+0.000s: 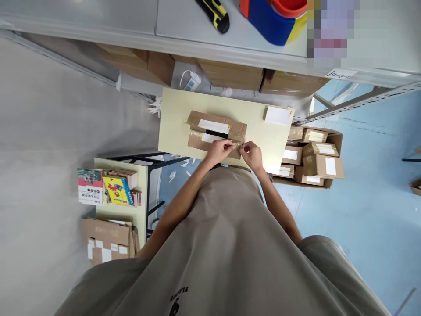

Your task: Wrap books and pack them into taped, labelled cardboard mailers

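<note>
A brown cardboard box (196, 116) lies on the pale tabletop (177, 103). Its two top flaps carry white labels (213, 126), and a black strip shows in the gap between them. Shiny clear packing tape (237, 143) clings to the right end of the box. My left hand (219, 151) reaches over the near flap, its thumb and fingers pinched on the tape. Close beside it, at the box's near right corner, my right hand (251, 155) is also closed in a pinch on the tape. The fingertips partly hide what they grip.
A white label stack (278, 115) sits at the table's right. Beyond, a grey shelf (131, 19) holds a utility knife (217, 15) and a blue-and-red tape dispenser (276, 22). Packed small boxes (320, 149) stand at right, books (118, 190) and flattened cardboard (108, 235) at left.
</note>
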Available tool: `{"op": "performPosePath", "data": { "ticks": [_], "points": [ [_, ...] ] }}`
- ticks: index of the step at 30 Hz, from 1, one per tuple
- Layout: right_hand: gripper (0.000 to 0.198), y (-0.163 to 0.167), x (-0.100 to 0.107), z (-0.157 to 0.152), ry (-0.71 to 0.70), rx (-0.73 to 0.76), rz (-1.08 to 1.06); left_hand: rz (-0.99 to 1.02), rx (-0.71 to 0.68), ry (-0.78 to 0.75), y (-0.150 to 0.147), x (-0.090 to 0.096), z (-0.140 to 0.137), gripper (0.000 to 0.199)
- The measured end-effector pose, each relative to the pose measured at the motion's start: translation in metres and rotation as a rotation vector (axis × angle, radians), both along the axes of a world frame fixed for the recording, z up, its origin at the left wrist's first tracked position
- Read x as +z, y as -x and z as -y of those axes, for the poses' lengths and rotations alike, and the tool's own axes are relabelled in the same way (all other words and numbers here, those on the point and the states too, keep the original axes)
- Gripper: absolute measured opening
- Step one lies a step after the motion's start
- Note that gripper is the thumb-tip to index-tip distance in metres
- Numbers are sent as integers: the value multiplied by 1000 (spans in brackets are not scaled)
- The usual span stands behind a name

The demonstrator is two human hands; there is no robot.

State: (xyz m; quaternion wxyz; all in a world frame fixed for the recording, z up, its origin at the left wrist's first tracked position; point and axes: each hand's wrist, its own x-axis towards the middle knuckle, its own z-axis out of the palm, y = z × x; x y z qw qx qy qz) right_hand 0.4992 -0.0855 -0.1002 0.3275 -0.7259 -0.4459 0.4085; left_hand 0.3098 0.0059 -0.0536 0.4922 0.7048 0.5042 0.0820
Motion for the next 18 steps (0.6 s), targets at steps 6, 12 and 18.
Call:
{"op": "performPosePath", "data": {
  "ticks": [6, 12, 18],
  "points": [
    [14, 2, 7, -1, 42, -18, 66, -32, -17, -20, 5, 2, -8, 10],
    [16, 8, 15, -6, 68, -75, 141, 59, -23, -7, 78, 10, -48, 20],
    [12, 25, 26, -11, 155, -137, 390, 90, 133, -40, 227, 30, -105, 50]
  ]
}}
